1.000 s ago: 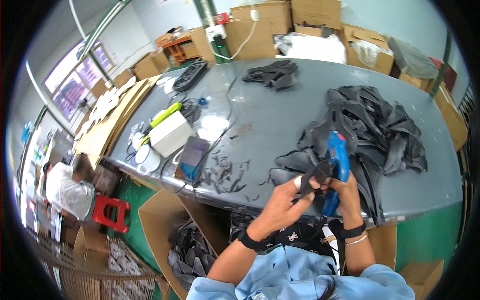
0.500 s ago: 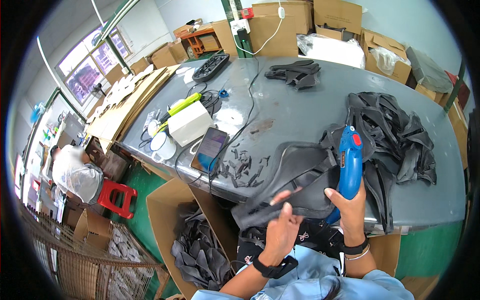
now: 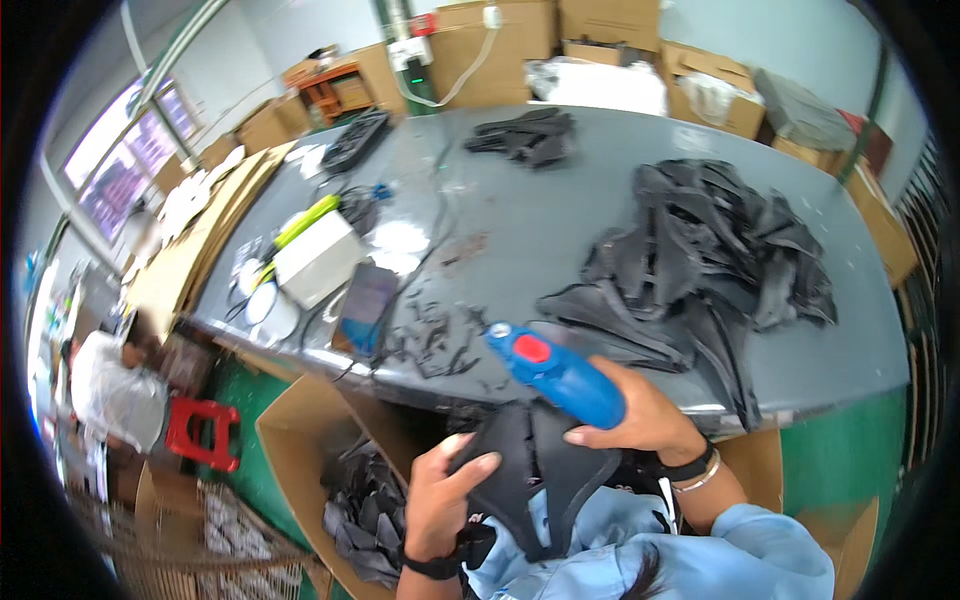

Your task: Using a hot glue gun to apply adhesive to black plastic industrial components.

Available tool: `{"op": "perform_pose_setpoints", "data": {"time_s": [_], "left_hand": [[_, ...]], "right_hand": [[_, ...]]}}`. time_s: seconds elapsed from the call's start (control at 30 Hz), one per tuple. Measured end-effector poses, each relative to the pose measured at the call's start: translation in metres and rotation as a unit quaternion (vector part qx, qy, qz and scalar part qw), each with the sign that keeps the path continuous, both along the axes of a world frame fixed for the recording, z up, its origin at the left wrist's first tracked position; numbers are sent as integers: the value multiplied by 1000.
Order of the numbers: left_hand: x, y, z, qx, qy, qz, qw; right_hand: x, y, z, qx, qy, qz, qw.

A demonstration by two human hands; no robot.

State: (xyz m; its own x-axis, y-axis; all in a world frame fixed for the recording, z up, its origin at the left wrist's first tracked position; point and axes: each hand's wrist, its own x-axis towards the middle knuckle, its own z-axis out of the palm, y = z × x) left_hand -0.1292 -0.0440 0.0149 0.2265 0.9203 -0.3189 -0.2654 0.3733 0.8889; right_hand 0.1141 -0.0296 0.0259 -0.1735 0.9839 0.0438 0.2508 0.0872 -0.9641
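Note:
My left hand (image 3: 445, 490) pinches the left edge of a dark grey padded fabric piece (image 3: 525, 470), thumb on top. The piece hangs in front of my body, below the table's front edge, with a slit down its middle. My right hand (image 3: 645, 405) is wrapped round a blue handheld power tool (image 3: 565, 375) with a red button. The tool points left and lies above the piece's upper edge; its working tip cannot be made out. My right thumb touches the piece's right side.
A heap of similar dark pieces (image 3: 700, 240) covers the table's right; a smaller stack (image 3: 525, 135) lies at the back. Dark scraps (image 3: 435, 335), a phone (image 3: 368, 308), a white box (image 3: 320, 258) and a mug (image 3: 270, 312) sit left. Below stands a carton (image 3: 300, 425) of dark pieces.
The padded piece has come off the table edge, closer to my body. My right hand has swung the tool from upright to pointing left. My left hand now grips the piece's edge.

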Motion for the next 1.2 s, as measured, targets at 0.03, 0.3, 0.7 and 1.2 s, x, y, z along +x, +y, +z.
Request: {"op": "perform_pose_setpoints", "data": {"time_s": [0.03,0.3,0.7,1.2], "left_hand": [[-3,-2,2,-14,-30,18,999],[1,-2,11,83,-173,267,944],[16,-15,-3,273,-133,439,846],[17,-24,-46,338,68,408,845]], "right_hand": [[1,3,0,0,10,14,1000],[-22,-3,-7,-26,51,-40,998],[-81,-54,-29,171,-204,76,961],[-90,-52,-19,190,-199,92,957]]}}
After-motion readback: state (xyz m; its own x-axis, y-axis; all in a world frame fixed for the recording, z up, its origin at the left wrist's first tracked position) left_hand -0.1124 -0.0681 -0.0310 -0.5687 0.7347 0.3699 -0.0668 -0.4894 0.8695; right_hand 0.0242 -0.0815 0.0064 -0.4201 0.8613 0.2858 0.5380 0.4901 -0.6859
